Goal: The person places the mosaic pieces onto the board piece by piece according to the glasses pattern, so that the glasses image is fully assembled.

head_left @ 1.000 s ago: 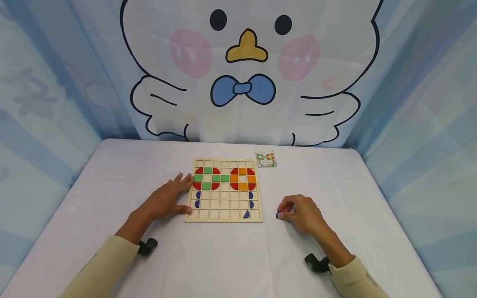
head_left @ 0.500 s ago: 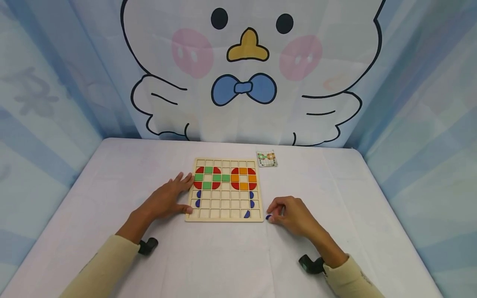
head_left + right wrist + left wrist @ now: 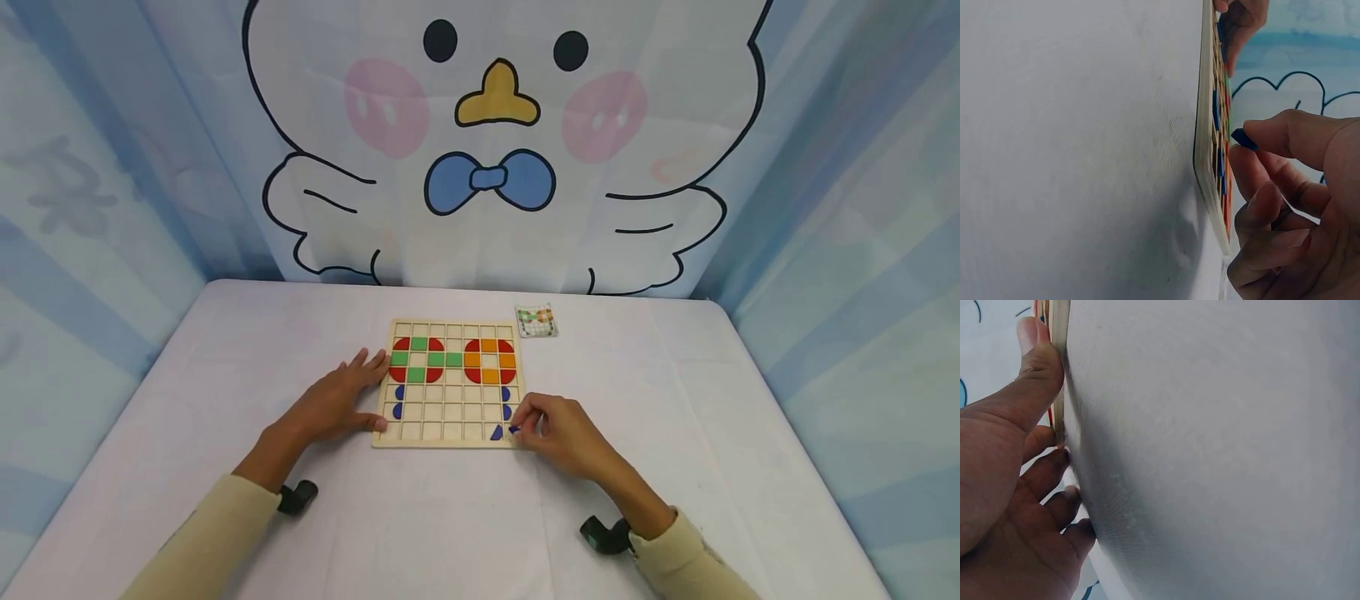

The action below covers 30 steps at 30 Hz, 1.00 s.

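A square wooden grid board (image 3: 453, 432) lies on the table, with red, green and orange tiles in its upper rows and blue tiles down both sides. My left hand (image 3: 335, 403) rests at the board's left edge, fingers spread and thumb on its frame. In the left wrist view the left thumb (image 3: 1041, 369) lies against the board's side. Over the board's lower right corner, my right hand (image 3: 562, 433) pinches a small blue tile (image 3: 1244, 139) between thumb and forefinger. That tile is close beside a blue tile (image 3: 497, 433) set in the bottom rows.
A small pattern card (image 3: 536, 320) with a printed grid lies beyond the board's upper right corner. White cloth covers the table (image 3: 450, 525). A curtain (image 3: 487, 250) with a cartoon bird hangs behind the far edge. Black wrist cameras sit near both sleeves.
My right hand has moved left with the blue tile, from the table beside the board to over its lower right corner. The left hand has stayed in place.
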{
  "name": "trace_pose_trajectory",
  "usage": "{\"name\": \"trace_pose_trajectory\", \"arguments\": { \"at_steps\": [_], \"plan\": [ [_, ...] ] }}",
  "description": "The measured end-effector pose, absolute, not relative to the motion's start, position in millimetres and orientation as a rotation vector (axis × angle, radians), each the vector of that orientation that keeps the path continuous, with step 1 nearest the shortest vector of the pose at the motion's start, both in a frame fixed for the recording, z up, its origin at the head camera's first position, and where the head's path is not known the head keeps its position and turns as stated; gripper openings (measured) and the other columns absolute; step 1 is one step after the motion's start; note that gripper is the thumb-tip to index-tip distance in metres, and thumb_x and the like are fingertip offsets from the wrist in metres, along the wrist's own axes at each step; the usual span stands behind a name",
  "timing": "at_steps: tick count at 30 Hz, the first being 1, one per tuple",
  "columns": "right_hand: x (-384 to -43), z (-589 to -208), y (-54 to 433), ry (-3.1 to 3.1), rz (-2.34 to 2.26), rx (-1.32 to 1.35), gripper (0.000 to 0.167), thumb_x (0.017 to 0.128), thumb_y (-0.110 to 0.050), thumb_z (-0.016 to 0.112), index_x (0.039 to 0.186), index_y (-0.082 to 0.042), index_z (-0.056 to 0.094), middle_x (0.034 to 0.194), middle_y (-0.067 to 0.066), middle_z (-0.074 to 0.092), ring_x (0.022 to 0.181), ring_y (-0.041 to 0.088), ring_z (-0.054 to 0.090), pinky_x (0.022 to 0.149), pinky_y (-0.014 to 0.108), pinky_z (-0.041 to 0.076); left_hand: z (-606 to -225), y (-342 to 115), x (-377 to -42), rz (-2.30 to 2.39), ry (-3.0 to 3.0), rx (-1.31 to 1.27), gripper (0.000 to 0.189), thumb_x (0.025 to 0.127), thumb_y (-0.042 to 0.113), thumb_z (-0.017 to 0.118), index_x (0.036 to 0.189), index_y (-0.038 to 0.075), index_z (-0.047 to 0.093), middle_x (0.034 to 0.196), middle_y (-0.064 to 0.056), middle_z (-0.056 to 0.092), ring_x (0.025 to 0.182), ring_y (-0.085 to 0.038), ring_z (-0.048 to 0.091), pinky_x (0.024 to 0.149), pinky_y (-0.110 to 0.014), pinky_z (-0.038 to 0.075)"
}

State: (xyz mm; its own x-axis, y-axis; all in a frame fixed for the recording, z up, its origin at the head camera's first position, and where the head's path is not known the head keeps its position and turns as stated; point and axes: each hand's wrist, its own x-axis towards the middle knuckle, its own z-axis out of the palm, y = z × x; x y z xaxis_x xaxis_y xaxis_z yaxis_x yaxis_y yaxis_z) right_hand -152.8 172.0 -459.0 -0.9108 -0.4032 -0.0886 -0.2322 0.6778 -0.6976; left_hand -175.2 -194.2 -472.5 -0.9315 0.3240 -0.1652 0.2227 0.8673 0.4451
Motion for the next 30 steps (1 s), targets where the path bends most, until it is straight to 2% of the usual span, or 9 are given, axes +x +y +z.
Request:
{"name": "trace_pose_trajectory", "arguments": {
  "at_steps": [7,17,25,30],
  "plan": [
    [-153,-458,154,2.614,-1.089,-0.605,0.013,0.093,-0.008,0.079,0.102,-0.016,0.076,0.078,-0.007,0.066,0.066,0.011,0.05,0.056,0.02,0.039,-473,-194,-175,0.624,2.81,0.419,0.108,0.084,0.04,0.089,0.168,0.012,0.028,0.176,-0.014,0.024,0.165,-0.044,0.016,0.13,-0.066,0.023],
    [-155,-457,129,2.627,-1.114,-0.625,0.021,0.087,-0.014,0.089,0.088,-0.022,0.07,0.076,-0.009,0.066,0.068,0.011,0.054,0.058,0.02,0.041,-472,-194,-175,0.631,2.814,0.423,0.107,0.084,0.04,0.089,0.168,0.012,0.029,0.176,-0.014,0.025,0.165,-0.045,0.016,0.13,-0.066,0.023],
    [-158,-457,103,2.59,-1.101,-0.702,0.008,0.091,-0.013,0.086,0.091,-0.019,0.08,0.077,-0.011,0.069,0.072,0.01,0.057,0.061,0.019,0.045,-471,-194,-176,0.638,2.801,0.41,0.107,0.084,0.04,0.089,0.168,0.013,0.028,0.177,-0.013,0.024,0.165,-0.044,0.015,0.13,-0.067,0.023],
    [-159,-457,85,2.572,-1.098,-0.705,0.012,0.089,-0.015,0.087,0.089,-0.021,0.077,0.08,-0.012,0.071,0.074,0.011,0.059,0.063,0.02,0.047,-472,-194,-177,0.625,2.796,0.405,0.108,0.085,0.042,0.088,0.169,0.014,0.027,0.177,-0.013,0.023,0.165,-0.045,0.015,0.129,-0.068,0.024]
  ]
}}
